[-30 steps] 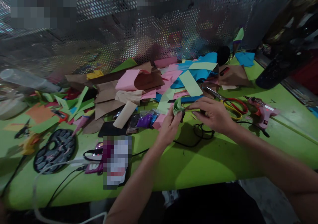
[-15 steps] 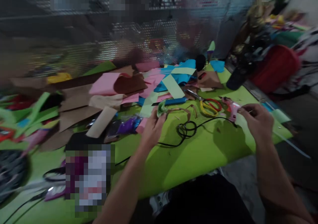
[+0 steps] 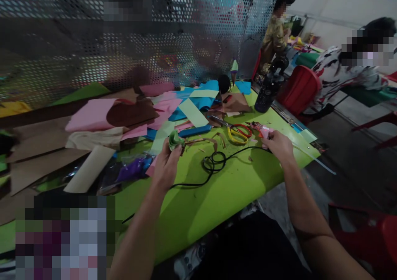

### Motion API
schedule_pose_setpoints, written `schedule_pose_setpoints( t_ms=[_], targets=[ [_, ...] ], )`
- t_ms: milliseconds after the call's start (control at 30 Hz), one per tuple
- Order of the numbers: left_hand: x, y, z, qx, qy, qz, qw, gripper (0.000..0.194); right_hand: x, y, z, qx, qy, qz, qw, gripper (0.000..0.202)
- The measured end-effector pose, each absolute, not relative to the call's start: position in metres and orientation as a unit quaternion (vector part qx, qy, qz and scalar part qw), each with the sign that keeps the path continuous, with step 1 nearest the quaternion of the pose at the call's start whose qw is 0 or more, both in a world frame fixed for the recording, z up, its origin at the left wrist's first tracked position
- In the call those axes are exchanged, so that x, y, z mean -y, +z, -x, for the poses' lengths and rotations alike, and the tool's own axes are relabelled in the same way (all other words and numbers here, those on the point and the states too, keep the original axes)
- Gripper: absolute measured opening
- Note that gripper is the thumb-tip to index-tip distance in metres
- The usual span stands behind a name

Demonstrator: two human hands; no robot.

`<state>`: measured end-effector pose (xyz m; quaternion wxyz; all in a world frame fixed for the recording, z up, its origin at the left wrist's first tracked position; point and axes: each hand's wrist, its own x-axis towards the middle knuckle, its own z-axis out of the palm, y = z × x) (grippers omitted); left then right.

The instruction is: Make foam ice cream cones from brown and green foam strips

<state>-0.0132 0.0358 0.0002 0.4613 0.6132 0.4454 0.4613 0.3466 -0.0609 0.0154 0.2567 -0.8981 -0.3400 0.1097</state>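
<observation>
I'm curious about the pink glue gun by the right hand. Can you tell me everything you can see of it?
The pink glue gun has a plastic-looking body, with a darker, mottled front and an orange patch. The right hand grips its rear, hiding much of the handle. Its tip points left, close to the scissors. A black cord leads from it, and a pale, translucent stick extends behind. Whether it rests on the table is unclear.

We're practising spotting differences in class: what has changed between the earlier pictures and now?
The right hand has moved rightward, away from the curled green paper, and taken hold of the pink glue gun. The view has swung right, showing more of the red chair. Unchanged: the left hand still holds the curled green paper; the scissors lie where they were.
</observation>
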Motion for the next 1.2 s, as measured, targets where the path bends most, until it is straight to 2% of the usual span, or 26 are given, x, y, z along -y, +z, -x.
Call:
schedule_pose_setpoints(
  t_ms=[67, 267, 367, 433, 567, 700, 933, 1200],
  targets=[
    [-0.037, -0.001, 0.013, -0.438, 0.470, -0.602, 0.474, 0.039, 0.062, 0.014, -0.355, 0.319, 0.129, 0.883, 0.319, 0.016],
    [-0.036, -0.002, 0.012, -0.407, 0.491, -0.582, 0.505, 0.034, 0.070, 0.016, -0.361, 0.306, 0.162, 0.792, 0.503, 0.035],
    [-0.035, -0.001, 0.011, -0.401, 0.490, -0.579, 0.513, 0.027, 0.072, 0.030, -0.350, 0.308, 0.301, 0.655, 0.621, 0.034],
    [-0.035, -0.001, 0.011, -0.393, 0.493, -0.582, 0.514, 0.026, 0.071, 0.042, -0.337, 0.320, 0.383, 0.588, 0.636, 0.031],
    [-0.035, 0.001, 0.011, -0.392, 0.487, -0.595, 0.506, 0.025, 0.065, 0.060, -0.306, 0.382, 0.437, 0.528, 0.619, 0.029],
    [-0.033, 0.005, 0.012, -0.393, 0.476, -0.624, 0.479, 0.028, 0.055, 0.062, -0.282, 0.441, 0.485, 0.535, 0.533, 0.019],
    [-0.028, 0.012, 0.013, -0.389, 0.454, -0.679, 0.427, 0.028, 0.039, 0.072, -0.246, 0.549, 0.451, 0.578, 0.401, 0.045],
    [-0.027, 0.016, 0.012, -0.374, 0.451, -0.698, 0.411, 0.031, 0.034, 0.071, -0.228, 0.605, 0.435, 0.544, 0.386, 0.039]
  ],
)
